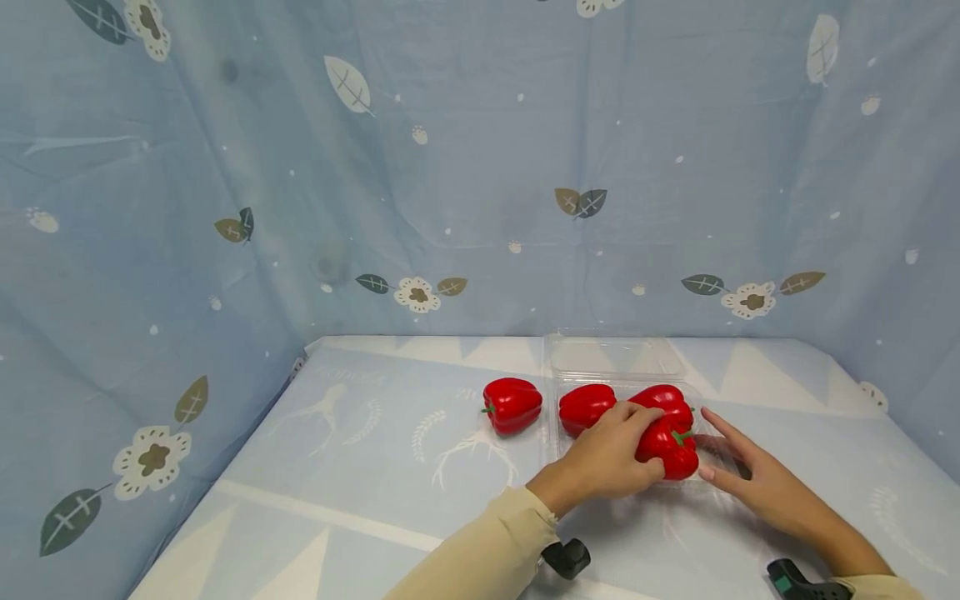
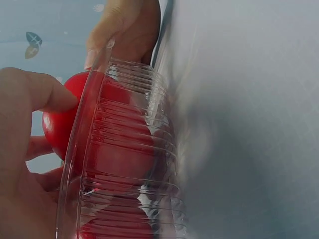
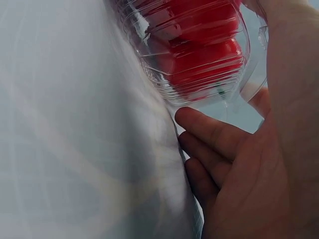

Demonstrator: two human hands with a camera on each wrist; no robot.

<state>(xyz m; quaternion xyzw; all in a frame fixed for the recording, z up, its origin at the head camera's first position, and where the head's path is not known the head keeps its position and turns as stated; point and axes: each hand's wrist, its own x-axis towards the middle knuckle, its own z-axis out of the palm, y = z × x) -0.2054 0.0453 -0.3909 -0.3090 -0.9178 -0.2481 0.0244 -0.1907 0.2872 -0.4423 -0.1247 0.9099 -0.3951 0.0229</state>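
While the left hand [image 1: 603, 460] grips a pepper [image 1: 667, 447], only the head view shows the right hand [image 1: 757, 483] flat.

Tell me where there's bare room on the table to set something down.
Bare cloth lies left of the loose pepper to the table edge. It is crowded at the clear tray, where the left hand and right hand flank the front pepper.

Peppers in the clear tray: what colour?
Red peppers with green stems, in the clear tray; head view shows it best.

Pale blue floral curtain [image 1: 465, 150] walls; patterned blue tablecloth [image 1: 360, 467].
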